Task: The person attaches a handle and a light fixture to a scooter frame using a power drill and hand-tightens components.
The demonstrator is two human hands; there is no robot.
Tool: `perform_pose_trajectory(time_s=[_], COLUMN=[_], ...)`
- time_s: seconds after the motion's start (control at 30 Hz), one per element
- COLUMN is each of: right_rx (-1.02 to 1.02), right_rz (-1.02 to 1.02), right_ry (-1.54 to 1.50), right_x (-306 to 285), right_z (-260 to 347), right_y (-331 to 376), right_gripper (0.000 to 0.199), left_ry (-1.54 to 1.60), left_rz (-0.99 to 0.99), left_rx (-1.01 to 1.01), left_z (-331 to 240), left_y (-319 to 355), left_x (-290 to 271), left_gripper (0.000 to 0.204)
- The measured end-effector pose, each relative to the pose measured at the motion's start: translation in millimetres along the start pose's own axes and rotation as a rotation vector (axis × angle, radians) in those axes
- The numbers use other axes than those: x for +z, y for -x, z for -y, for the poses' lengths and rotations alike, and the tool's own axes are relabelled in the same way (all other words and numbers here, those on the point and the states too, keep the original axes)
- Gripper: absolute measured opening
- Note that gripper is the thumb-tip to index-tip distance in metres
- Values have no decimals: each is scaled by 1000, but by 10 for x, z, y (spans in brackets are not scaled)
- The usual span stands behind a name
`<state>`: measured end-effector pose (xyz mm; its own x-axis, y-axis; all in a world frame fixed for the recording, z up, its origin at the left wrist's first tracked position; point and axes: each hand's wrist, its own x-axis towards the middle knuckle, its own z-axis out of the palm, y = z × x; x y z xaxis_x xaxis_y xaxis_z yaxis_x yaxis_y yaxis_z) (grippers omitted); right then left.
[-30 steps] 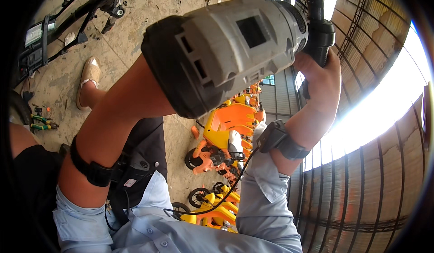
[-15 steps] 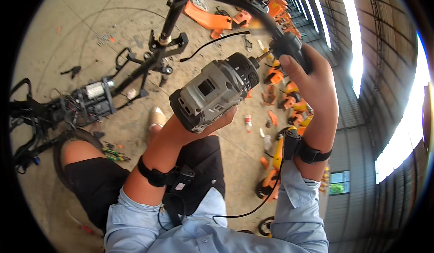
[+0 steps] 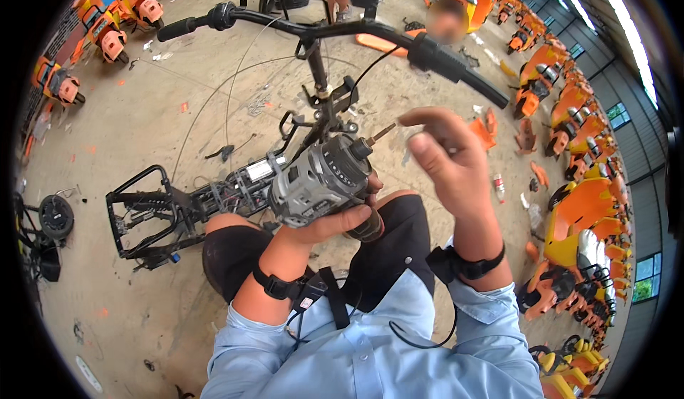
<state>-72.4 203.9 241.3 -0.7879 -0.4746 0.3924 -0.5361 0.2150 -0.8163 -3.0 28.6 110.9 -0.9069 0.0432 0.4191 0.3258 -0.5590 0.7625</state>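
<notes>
Cordless drill (image 3: 313, 182) sits just nine o'clock of centre on my feed, with its slim drill bit (image 3: 382, 134) pointing toward two o'clock. I have the left hand (image 3: 324, 228) clamped around it from below, thumb across the near side and fingertips showing on the far side. At the drill's two o'clock, the right hand (image 3: 456, 158) is empty, thumb and index finger spread well apart. That index fingertip is right by the bit's tip (whether they touch, I can't tell from here).

Compared with half a second ago, that right hand has come off the handlebar grip (image 3: 488, 92), which it was wrapped around. The bit, whose tip was up against the handlebar (image 3: 335, 32) or very near it, is now well clear, lower and nearer the person's lap. My view has swung too: the whole handlebar spans eleven to two o'clock, and the stripped scooter frame (image 3: 160, 203) runs out toward nine.
</notes>
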Motion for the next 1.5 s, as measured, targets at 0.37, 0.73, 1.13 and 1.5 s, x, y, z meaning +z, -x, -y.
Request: perform_pose_trajectory(time_s=[0.37, 0.73, 1.13, 1.5], right_rx=[319, 230, 628, 388], right_rz=[182, -5, -305, -321], right_ry=[-414, -727, -1158, -841], right_x=[598, 889, 1204, 1315], right_z=[-534, -880, -1584, -1402], right_y=[446, 667, 655, 708], right_gripper=[30, 19, 21, 18], left_ry=[123, 231, 39, 80], left_rz=[-143, -110, -358, -355], left_rx=[-363, -437, -645, -451], left_z=[369, 471, 542, 417], left_y=[505, 662, 656, 773], left_x=[-141, -337, -354, -639], left_gripper=[45, 52, 42, 56])
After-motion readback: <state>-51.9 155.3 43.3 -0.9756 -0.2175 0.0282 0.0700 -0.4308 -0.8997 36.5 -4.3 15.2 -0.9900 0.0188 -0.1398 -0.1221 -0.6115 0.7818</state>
